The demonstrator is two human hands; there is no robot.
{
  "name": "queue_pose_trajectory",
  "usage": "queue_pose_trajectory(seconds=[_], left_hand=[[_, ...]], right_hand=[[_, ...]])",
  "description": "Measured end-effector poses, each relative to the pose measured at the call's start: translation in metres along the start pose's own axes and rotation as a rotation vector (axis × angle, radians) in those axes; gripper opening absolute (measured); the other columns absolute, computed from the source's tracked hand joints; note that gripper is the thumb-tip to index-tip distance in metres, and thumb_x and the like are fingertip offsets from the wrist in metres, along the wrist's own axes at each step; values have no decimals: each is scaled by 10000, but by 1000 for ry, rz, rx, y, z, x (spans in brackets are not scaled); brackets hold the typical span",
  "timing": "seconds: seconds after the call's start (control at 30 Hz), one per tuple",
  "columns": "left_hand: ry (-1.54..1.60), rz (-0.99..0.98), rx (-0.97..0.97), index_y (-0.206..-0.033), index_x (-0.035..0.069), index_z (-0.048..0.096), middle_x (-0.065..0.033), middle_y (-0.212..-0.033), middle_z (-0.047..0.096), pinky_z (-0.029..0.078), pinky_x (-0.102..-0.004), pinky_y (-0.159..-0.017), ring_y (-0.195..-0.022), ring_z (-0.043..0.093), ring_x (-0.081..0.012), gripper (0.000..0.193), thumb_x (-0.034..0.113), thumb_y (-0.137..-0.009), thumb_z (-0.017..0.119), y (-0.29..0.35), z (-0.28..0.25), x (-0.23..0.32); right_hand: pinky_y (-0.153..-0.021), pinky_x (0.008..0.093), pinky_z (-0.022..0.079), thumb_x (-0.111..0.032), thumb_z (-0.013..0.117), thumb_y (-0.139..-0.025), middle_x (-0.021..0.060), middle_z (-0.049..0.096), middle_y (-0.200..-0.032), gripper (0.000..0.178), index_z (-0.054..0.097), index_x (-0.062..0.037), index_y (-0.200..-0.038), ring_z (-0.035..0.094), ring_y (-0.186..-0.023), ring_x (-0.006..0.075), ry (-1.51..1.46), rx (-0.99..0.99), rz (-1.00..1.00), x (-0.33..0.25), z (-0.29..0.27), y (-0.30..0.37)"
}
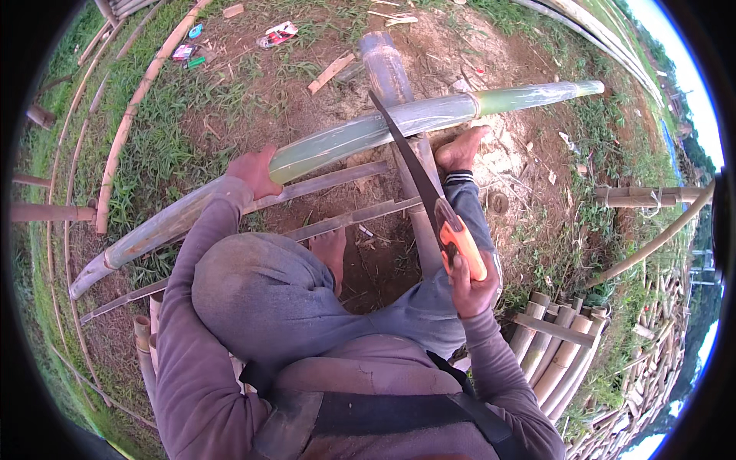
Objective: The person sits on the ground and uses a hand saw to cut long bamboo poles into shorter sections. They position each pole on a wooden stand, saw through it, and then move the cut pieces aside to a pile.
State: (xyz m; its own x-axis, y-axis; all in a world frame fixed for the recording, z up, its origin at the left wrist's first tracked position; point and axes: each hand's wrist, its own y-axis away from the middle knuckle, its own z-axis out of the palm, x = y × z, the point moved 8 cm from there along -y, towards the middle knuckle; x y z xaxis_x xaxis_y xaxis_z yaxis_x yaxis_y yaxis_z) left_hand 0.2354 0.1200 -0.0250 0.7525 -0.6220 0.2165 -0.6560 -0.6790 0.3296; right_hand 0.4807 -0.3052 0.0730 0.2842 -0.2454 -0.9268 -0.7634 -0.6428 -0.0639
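A thick green bamboo pole (pixel 330 152) lies slantwise before me, from the lower left to the upper right, across another bamboo post (pixel 386 67). My left hand (pixel 256 175) is wrapped over the pole left of its middle. In my right hand (pixel 474 287) is a hand saw (pixel 420 172), gripped by its orange handle. Its dark curved blade points up and away, and its tip overlaps the pole in view; whether the teeth touch the pole I cannot tell. My bare right foot (pixel 458 150) is close to the pole's near side.
Split bamboo strips (pixel 345 220) run crosswise below the pole. Cut bamboo lengths (pixel 558 345) are bundled at lower right, with a large heap of pieces (pixel 652 360) beyond. A bamboo rail (pixel 142 100) curves along the left. Litter (pixel 277 34) and a wood offcut (pixel 331 73) lie on the ground ahead.
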Motion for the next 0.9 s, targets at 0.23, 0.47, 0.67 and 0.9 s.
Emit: queue_pose_trajectory(seconds=[0.23, 0.47, 0.67, 0.9], left_hand=[[10, 30, -15, -1392, 150, 561, -221, -1116, 761, 590, -525, -921, -1046, 744, -430, 839, 406, -664, 891, -2, 15, 12], [-6, -21, -16, -1419, 146, 562, -207, -1146, 763, 587, -521, -933, -1061, 742, -425, 861, 412, -668, 888, -2, -11, 2], [-7, 17, 9, -1417, 166, 565, -203, -1146, 765, 585, -524, -930, -1059, 742, -420, 861, 434, -669, 895, -5, 11, 2], [-14, -7, -51, -1417, 177, 566, -217, -1147, 762, 584, -517, -937, -1068, 739, -424, 859, 437, -666, 893, -11, 3, 7]], right_hand=[[-663, 256, 530, -166, 758, -1026, 43, 746, -860, 223, 687, 45, -1039, 653, -765, 65, -107, -3, -22, 12, 71, -112], [-659, 266, 525, -157, 749, -1026, 26, 718, -816, 213, 679, 39, -1073, 641, -749, 71, -105, -3, 14, 18, 47, -58], [-734, 266, 571, -138, 718, -1034, 113, 738, -1025, 229, 648, 57, -1132, 705, -853, 131, -207, 53, -22, 20, 0, 4], [-631, 254, 525, -159, 772, -1013, 41, 729, -794, 212, 689, 36, -1020, 652, -734, 54, 8, 10, -162, -13, 97, -143]])
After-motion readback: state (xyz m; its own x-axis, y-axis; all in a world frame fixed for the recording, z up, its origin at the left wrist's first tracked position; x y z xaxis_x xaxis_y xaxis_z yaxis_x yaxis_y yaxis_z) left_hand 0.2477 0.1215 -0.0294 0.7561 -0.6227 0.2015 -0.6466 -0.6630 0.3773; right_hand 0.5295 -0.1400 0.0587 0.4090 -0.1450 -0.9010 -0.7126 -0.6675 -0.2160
